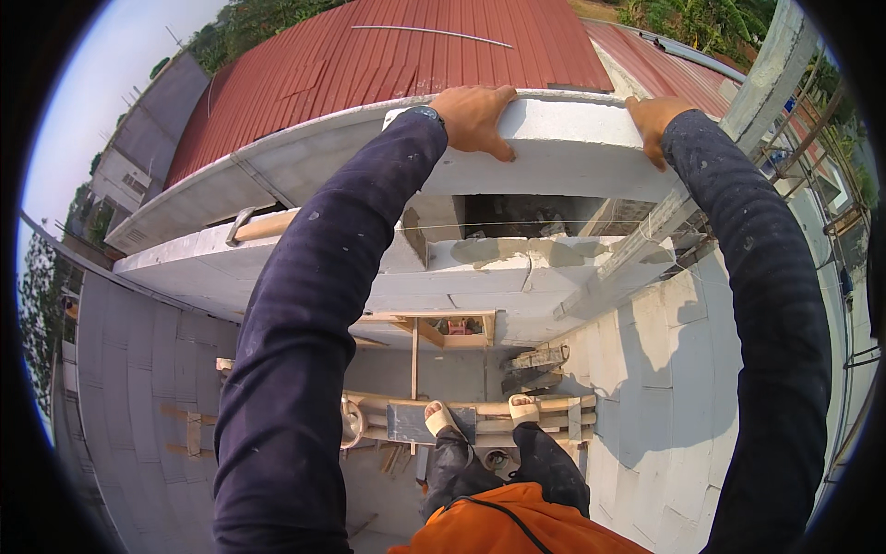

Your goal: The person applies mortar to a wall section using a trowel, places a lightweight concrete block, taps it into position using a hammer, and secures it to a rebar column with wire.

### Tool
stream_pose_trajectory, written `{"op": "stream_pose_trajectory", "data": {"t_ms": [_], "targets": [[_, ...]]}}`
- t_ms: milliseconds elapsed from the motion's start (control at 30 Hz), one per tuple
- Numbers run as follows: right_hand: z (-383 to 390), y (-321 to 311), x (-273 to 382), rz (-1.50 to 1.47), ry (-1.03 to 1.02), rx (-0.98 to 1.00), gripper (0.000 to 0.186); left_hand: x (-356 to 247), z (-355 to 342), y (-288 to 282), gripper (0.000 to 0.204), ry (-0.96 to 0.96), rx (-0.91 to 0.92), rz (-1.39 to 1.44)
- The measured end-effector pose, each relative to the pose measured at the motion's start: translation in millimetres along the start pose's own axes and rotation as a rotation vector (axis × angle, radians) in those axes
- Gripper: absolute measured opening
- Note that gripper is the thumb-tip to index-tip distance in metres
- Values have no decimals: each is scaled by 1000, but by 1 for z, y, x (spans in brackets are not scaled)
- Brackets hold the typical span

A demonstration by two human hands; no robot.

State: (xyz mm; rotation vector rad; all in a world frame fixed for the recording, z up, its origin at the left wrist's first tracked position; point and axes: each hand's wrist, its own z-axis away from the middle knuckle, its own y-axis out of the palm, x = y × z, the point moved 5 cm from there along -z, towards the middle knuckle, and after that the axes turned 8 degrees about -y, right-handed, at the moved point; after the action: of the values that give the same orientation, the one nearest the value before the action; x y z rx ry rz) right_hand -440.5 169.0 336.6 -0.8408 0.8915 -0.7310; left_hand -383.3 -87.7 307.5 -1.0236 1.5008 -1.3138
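Note:
A long white lightweight concrete block [574, 152] lies crosswise at the far side, above the wall opening. My left hand [475, 120] grips its left part, fingers over the top and thumb on the near face. Around the right end of the block is my right hand [657, 127], fingers at the far edge and thumb side hidden in part. Whether the block rests on something beneath cannot be seen. Below it runs the wall top [489, 277] of white blocks, with grey mortar patches [494, 249] on it.
A slanting concrete post [771, 69] stands at the right, beside rusty rebar. My sandalled feet stand on a scaffold of wooden poles [544, 403] with a dark board [406, 423]. A bucket [353, 423] sits at its left. Beyond the wall is a red metal roof [443, 55].

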Motion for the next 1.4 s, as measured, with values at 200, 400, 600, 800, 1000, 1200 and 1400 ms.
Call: {"op": "stream_pose_trajectory", "data": {"t_ms": [200, 400, 600, 800, 1000, 1200, 1400], "targets": [[-1, 20, 5, 62, 1, 13, 110, -2, 4, 24, 98, 23, 28, 39], [-2, 33, 15, 86, -27, -36, 105, -4, 15, 38, 97, 10, 48, 77], [-25, 52, 0, 159, -20, -52, 101, -20, 11, 43, 97, -17, 97, 87], [-28, 44, 30, 131, -25, 29, 96, 6, 23, 72, 101, -76, 115, 120], [-19, 64, 19, 119, -34, 62, 106, -11, 9, 75, 101, -11, 82, 85], [-31, 80, 27, 147, -16, 120, 110, -7, 13, 84, 98, -3, 82, 79], [-37, 89, 30, 154, -22, 137, 109, -9, 13, 94, 95, 5, 91, 98]]}}
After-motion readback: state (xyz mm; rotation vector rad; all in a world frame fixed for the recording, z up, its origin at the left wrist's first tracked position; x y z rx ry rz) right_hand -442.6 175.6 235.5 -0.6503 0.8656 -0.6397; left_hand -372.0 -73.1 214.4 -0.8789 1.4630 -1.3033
